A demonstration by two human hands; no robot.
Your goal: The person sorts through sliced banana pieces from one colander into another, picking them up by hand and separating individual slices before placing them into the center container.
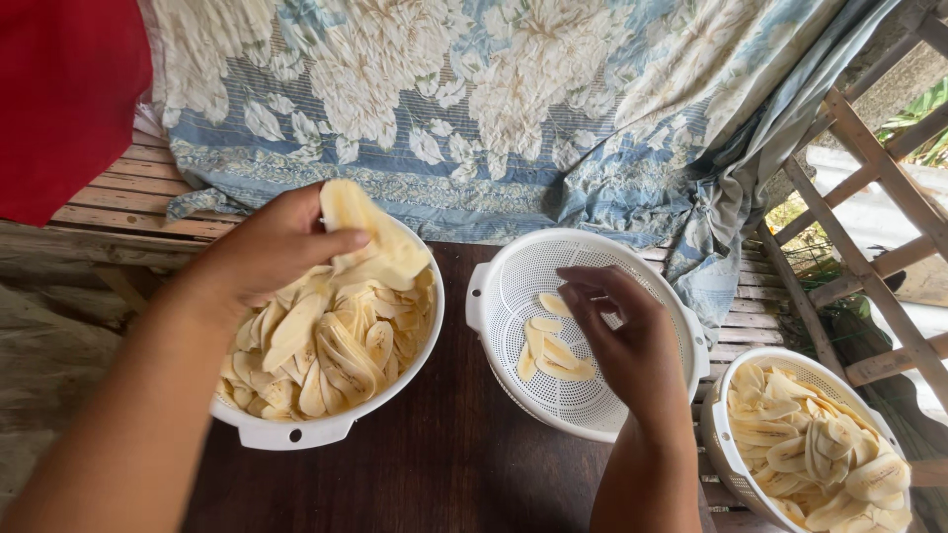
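A dark tabletop (444, 464) carries three white colanders. The left colander (296, 429) brims with pale banana slices; the centre colander (513, 286) holds few. The left hand (272, 247) grips several slices (370, 237) above the left colander; the right hand (632, 341), fingers curled and holding nothing, hovers mid-frame.

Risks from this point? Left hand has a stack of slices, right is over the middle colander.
1. The left hand pinches a loose stack of banana slices above the full left bowl; the stack may fan out and some slices could slip from the grip.
2. The right colander looks to overhang the dark table edge; a nudge might tip it.
3. The right hand works inside the tilted middle colander, which could rock.
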